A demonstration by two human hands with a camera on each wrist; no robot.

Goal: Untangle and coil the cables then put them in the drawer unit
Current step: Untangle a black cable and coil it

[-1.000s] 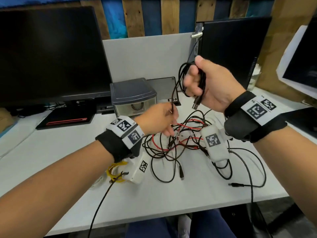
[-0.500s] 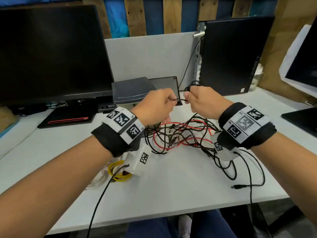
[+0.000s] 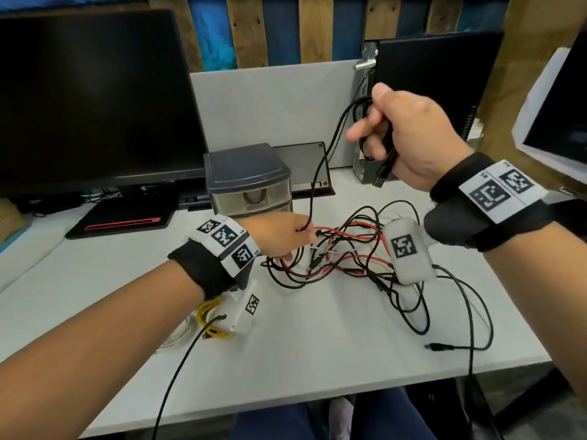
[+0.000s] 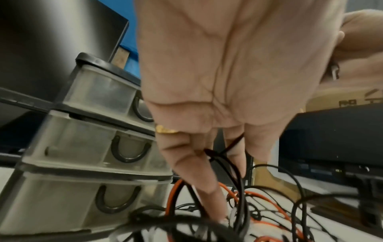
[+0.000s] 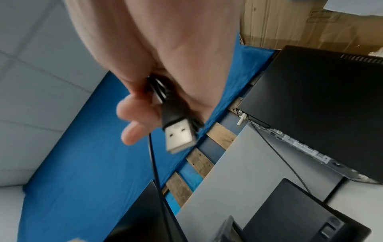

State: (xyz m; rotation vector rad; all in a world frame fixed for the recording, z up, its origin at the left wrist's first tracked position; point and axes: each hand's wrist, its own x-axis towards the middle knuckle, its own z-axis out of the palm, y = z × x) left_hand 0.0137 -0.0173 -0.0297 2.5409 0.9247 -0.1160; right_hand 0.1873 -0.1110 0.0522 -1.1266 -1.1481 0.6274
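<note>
A tangle of black and red cables (image 3: 336,252) lies on the white desk (image 3: 317,344). My right hand (image 3: 400,138), raised above it, grips a few loops of a black USB cable (image 3: 320,173); its USB plug (image 5: 179,137) hangs below the fist. That cable runs down to my left hand (image 3: 286,236), which pinches it between its fingers (image 4: 207,163) just over the tangle. The grey drawer unit (image 3: 249,182) stands behind the left hand with its drawers closed (image 4: 87,147).
A yellow cable coil (image 3: 211,319) lies near the left wrist. A large monitor (image 3: 92,100) stands at the back left, a black computer tower (image 3: 438,100) at the back right. A loose black cable end (image 3: 440,347) lies near the desk's front right edge.
Half a second ago both hands met low over the tangle. My right hand has since risen up and right with the coil, and my left hand has dropped back to the tangle, stretching the cable.
</note>
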